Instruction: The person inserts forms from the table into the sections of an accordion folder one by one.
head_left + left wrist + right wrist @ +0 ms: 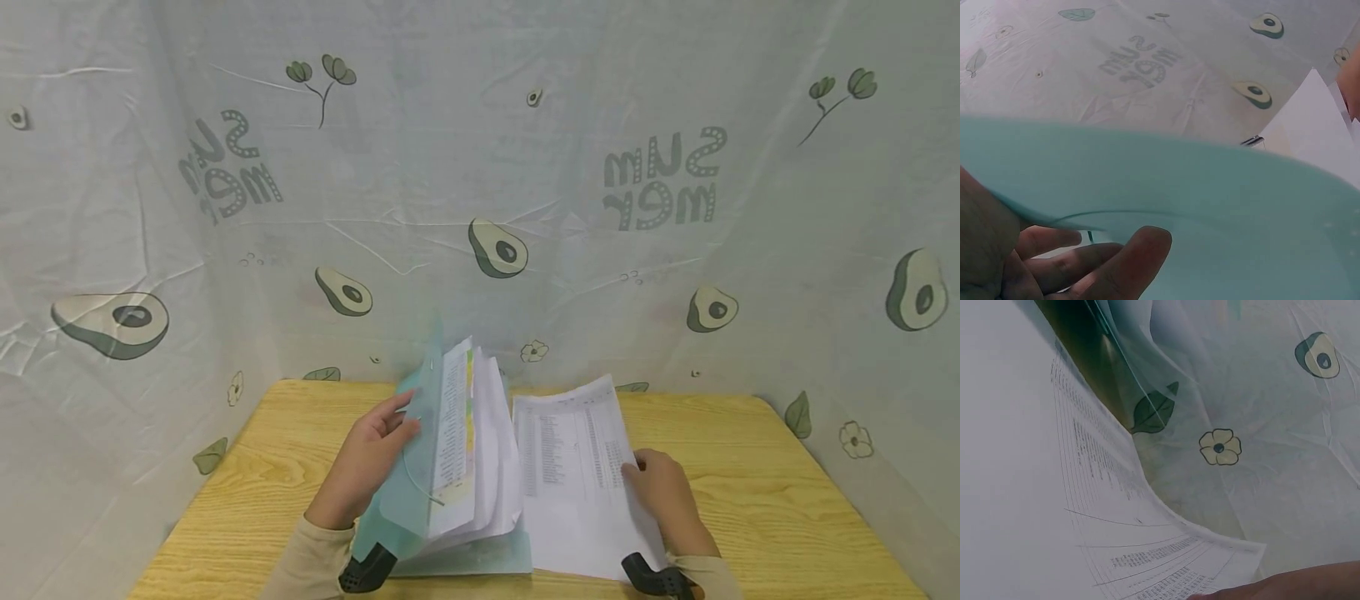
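Observation:
A translucent teal document folder [408, 492] stands partly raised on the table, its cover tilted up. White papers [495, 467] fan out inside it, the front one edged with yellow and green strips. My left hand [369, 461] grips the edge of the cover, thumb on the side facing me. From the left wrist, that thumb [1141, 250] shows against the teal plastic [1210, 181]. To the right of the folder, a printed sheet with a table of text [570, 467] has its far end curled up. My right hand [666, 492] pinches this sheet by its right edge.
The wooden table [757, 492] extends to both sides of the folder and sheet. Behind it hangs a pale curtain [420, 183] with avocado and flower prints, close to the table's back edge. A thin cord [420, 483] dangles along the folder cover.

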Demonstrator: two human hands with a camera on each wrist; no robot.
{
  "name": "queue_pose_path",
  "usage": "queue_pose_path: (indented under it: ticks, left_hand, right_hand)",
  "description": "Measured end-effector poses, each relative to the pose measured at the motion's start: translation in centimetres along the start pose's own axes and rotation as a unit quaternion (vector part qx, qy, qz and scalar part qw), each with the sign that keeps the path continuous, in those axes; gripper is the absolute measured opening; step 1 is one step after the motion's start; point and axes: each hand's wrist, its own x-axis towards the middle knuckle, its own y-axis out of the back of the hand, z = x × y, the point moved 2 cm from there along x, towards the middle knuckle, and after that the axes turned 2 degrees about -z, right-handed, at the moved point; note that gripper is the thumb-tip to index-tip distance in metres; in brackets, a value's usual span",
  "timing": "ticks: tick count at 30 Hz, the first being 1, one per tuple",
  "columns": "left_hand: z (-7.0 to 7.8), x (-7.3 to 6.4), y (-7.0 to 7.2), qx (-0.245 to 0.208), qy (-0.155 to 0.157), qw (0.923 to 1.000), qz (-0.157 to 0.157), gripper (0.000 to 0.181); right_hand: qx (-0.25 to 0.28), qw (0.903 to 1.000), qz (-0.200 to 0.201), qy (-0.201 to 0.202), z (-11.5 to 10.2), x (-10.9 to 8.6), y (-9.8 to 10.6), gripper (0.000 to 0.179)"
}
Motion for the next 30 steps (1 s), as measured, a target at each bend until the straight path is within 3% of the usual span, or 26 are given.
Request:
queue_pose_path:
  ticks: [8, 30]
  left_hand:
    - [0.2, 0.0, 0.1, -0.004, 0.001, 1.0, -0.001, 0.051]
    - [0.3, 0.0, 0.7, -0.007, 0.011, 0.9999, 0.002, 0.05]
  right_hand:
    - [0.006, 0.9995, 0.028, 0.009, 0.1, 0.0, 0.6, 0.032]
    - [0.112, 0.9886, 0.089, -0.045, 0.9, 0.2, 1.4, 0.044]
